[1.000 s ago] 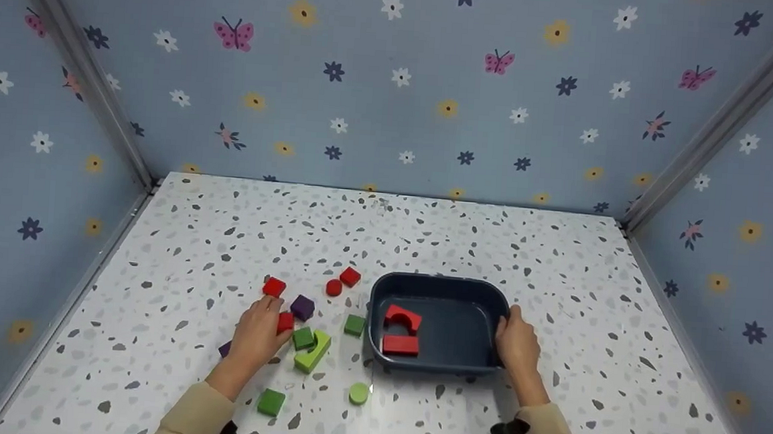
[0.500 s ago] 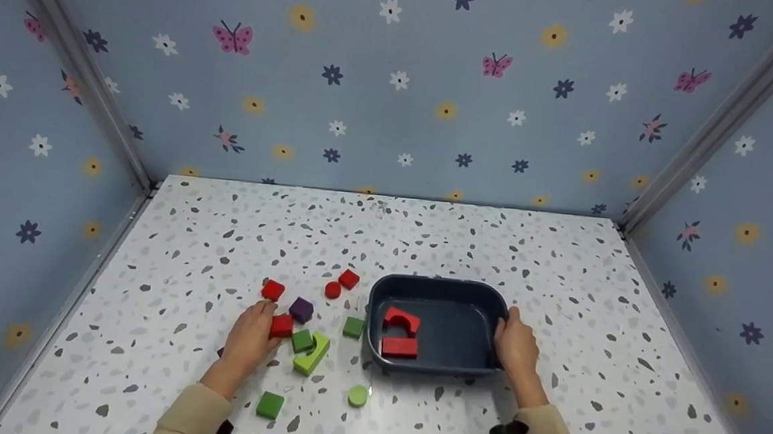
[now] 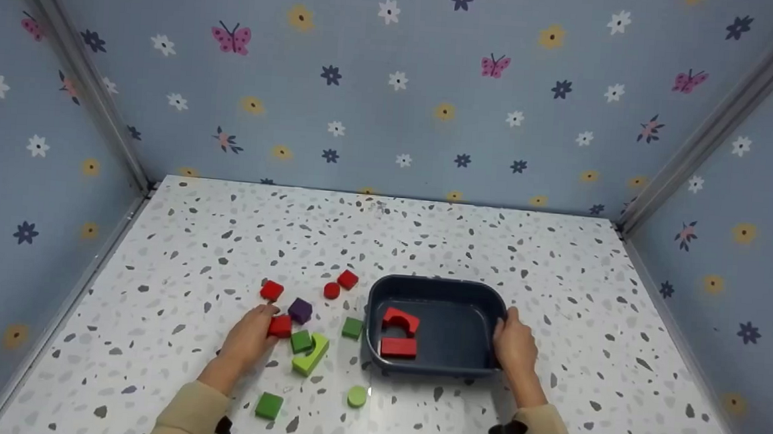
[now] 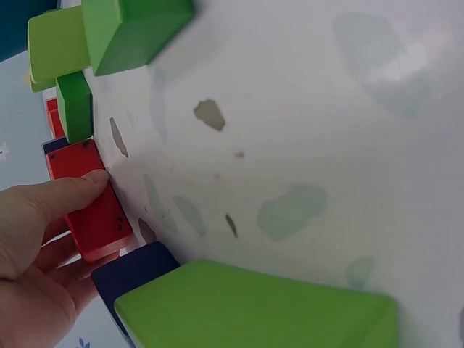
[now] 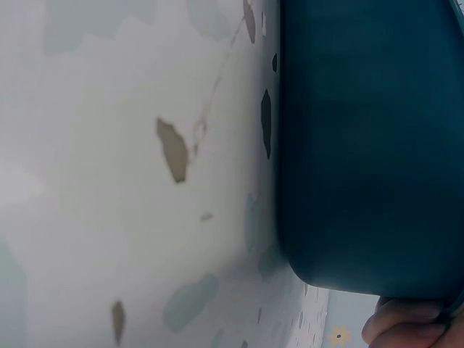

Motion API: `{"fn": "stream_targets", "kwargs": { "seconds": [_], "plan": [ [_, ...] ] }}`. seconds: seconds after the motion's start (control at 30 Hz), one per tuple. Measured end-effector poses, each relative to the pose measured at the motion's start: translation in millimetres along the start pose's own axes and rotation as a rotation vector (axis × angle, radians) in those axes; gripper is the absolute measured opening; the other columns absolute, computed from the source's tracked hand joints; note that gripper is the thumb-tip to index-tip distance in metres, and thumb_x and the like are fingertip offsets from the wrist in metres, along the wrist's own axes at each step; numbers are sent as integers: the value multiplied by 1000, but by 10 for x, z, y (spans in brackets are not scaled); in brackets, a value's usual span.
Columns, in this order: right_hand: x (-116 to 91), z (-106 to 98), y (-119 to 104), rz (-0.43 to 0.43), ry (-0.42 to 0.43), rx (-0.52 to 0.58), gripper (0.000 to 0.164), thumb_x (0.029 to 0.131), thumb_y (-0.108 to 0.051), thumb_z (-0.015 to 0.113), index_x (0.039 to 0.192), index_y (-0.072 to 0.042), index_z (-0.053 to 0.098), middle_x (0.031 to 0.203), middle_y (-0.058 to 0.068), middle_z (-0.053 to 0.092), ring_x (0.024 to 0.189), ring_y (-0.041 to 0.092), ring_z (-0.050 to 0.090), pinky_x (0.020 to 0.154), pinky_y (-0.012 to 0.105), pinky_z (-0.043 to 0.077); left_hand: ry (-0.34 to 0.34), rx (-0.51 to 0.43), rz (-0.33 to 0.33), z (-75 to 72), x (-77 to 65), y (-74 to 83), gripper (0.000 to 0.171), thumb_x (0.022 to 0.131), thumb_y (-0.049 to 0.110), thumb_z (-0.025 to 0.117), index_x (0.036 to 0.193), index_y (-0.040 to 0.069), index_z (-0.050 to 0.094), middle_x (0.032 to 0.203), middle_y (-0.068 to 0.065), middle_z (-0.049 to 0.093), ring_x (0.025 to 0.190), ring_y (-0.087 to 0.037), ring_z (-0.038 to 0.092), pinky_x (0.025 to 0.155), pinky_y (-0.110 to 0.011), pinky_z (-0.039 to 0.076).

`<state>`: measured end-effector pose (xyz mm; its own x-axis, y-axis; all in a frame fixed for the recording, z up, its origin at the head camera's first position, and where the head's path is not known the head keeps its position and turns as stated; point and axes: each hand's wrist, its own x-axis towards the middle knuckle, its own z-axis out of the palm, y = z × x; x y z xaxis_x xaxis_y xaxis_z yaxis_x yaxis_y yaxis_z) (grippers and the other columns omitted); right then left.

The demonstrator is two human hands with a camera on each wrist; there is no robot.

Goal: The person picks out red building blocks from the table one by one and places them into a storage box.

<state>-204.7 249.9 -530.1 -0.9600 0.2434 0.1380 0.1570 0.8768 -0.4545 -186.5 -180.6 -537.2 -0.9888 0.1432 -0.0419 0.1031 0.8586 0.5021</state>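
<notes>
My left hand (image 3: 250,335) pinches a red rectangular block (image 3: 280,326) among loose blocks left of the bin. In the left wrist view the thumb lies across the face of this red block (image 4: 94,210), with fingers behind it. A purple block (image 3: 300,310) and a green block (image 3: 301,340) stand beside it. The green block overlaps a light green arch block (image 3: 311,355). My right hand (image 3: 517,340) grips the right rim of a dark blue bin (image 3: 434,367). Inside the bin lie a red arch block (image 3: 401,318) and a red rectangular block (image 3: 398,347).
Behind the left hand are red blocks (image 3: 272,290) (image 3: 348,280) and a red round block (image 3: 331,291). Green blocks (image 3: 352,327) (image 3: 269,406) and a light green round block (image 3: 357,396) lie around. Patterned walls (image 3: 394,97) enclose the speckled table (image 3: 385,237).
My left hand has shifted slightly left, and more of the red block in its fingers shows. A purple block by the left wrist has become hidden. The right hand stays on the bin.
</notes>
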Motion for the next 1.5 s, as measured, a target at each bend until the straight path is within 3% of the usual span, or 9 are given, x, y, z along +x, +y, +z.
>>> {"fn": "stream_targets", "kwargs": {
  "seconds": [0.37, 0.7, 0.93, 1.2, 1.5],
  "plan": [
    [2, -10, -13, 13, -6, -4, 15, 89, -13, 48, 97, 0, 46, 81, 29, 59, 71, 45, 58, 51, 52, 42, 48, -12, 49, 9, -20, -29, 37, 74, -5, 67, 107, -9, 52, 102, -22, 56, 99, -37, 52, 87, -46, 40],
    [7, -15, -3, 11, -21, 1, 14, 90, -12, 47, 97, 1, 46, 78, 26, 59, 67, 41, 58, 49, 49, 42, 94, -57, -29, -31, -69, 9, 36, 74, -2, 68, 107, -9, 56, 99, -20, 59, 94, -34, 55, 83, -46, 42],
    [10, -10, 2, 3, -21, -3, 14, 90, -11, 47, 97, 1, 46, 77, 25, 58, 66, 40, 58, 49, 48, 42, 127, -46, -88, -83, -101, 140, 34, 74, 2, 70, 104, -8, 59, 90, -17, 60, 86, -30, 57, 76, -44, 44],
    [7, -5, -8, 13, -19, 6, 13, 90, -12, 47, 96, 0, 47, 77, 25, 59, 66, 40, 58, 50, 49, 42, 200, -43, -90, -107, -166, 296, 33, 71, 3, 73, 100, -7, 61, 86, -18, 61, 78, -29, 58, 70, -44, 46],
    [15, -20, -12, 23, -45, 17, 14, 90, -12, 46, 97, 1, 46, 80, 26, 58, 69, 41, 58, 51, 50, 42, 224, -38, -134, -132, -209, 540, 42, 73, 4, 72, 110, -8, 57, 99, -21, 60, 88, -32, 58, 79, -45, 46]
  ]
}}
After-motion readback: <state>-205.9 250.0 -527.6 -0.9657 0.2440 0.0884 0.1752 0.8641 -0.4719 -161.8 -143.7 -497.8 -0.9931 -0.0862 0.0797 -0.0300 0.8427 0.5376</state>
